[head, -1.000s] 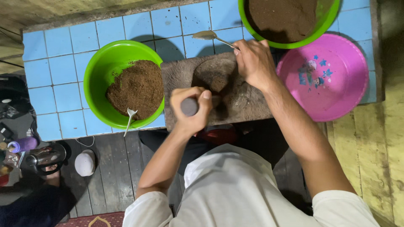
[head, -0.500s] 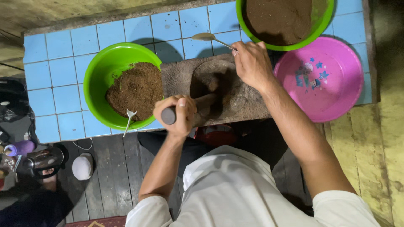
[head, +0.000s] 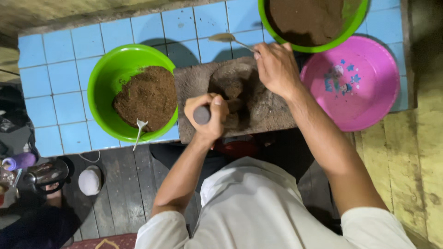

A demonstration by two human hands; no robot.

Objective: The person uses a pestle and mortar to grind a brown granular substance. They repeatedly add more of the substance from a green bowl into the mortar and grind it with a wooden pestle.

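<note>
Change: since half a second ago we see the left hand (head: 208, 116) shifted toward the middle of the grey stone grinding slab (head: 277, 115); the right hand stays at the slab's far edge.
Left hand: our fingers are wrapped tight round a dark cylindrical stone pestle (head: 202, 115), its round end facing the camera, its far end down in the slab's hollow.
Right hand (head: 277, 69): fingers pressed together, pinching the handle of a metal spoon (head: 228, 38); the spoon bowl lies beyond the slab's far edge.
Slab hollow: lumps of brown ground material (head: 234, 90) lie in it, just beyond the pestle.
Left of slab: round green plastic bowl (head: 104, 78) with a heap of brown powder and a white plastic spoon (head: 139, 131) leaning on its near rim.
Right of slab: shallow pink plastic basin (head: 369, 106).
Beyond slab: second green bowl (head: 355, 25) holding darker brown powder, touching the basin's rim.
Under slab: blue tiled surface (head: 60, 78).
</note>
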